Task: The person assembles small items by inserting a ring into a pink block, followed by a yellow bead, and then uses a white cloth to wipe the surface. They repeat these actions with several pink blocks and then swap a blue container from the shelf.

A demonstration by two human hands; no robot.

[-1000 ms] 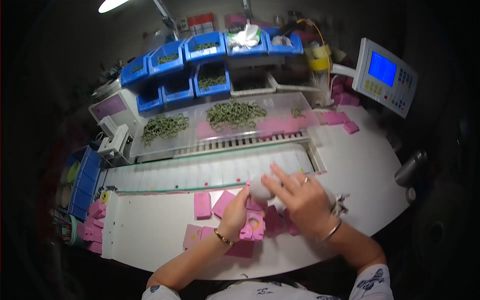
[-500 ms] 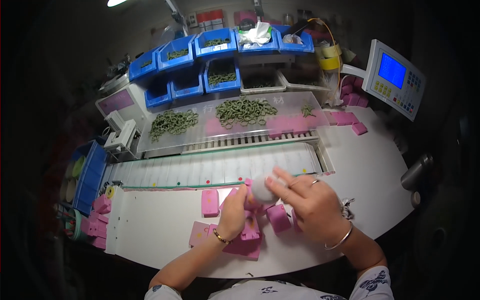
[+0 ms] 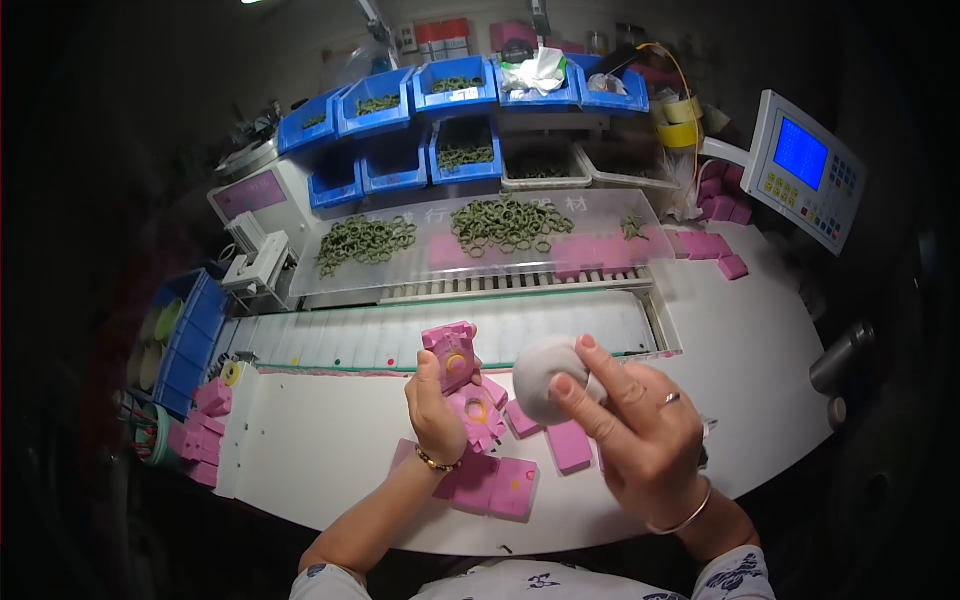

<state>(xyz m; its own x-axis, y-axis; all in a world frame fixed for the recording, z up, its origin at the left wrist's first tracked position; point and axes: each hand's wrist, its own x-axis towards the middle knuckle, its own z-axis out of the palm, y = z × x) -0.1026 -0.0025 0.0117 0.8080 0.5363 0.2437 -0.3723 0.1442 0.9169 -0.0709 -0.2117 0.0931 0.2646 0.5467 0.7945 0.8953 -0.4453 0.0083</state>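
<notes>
My left hand [image 3: 437, 412] is closed round a pink block mould [image 3: 455, 362] that has a raised yellow-ringed spot on its face. A second pink piece [image 3: 476, 412], with a round hollow, hangs open below it against the palm side; whether the two are joined I cannot tell. In my right hand [image 3: 648, 430] is a soft, round whitish pouch [image 3: 548, 380], pinched between thumb and fingers, apart from the mould and to its right. Beneath my hands, several pink blocks [image 3: 513, 488] lie on the white worktop [image 3: 340, 450].
Behind the hands runs a white slatted conveyor [image 3: 480, 335]. Above it, a clear shelf [image 3: 400, 272] bears heaps of green rings [image 3: 510, 222]. Blue bins [image 3: 455, 85] stand farther back. A control panel [image 3: 805, 170] is at right, near a dark bottle [image 3: 838, 350].
The pouch has come away from the pink mould. My left hand has shifted left and up, and the mould's face now shows. The whole view has shifted slightly.
</notes>
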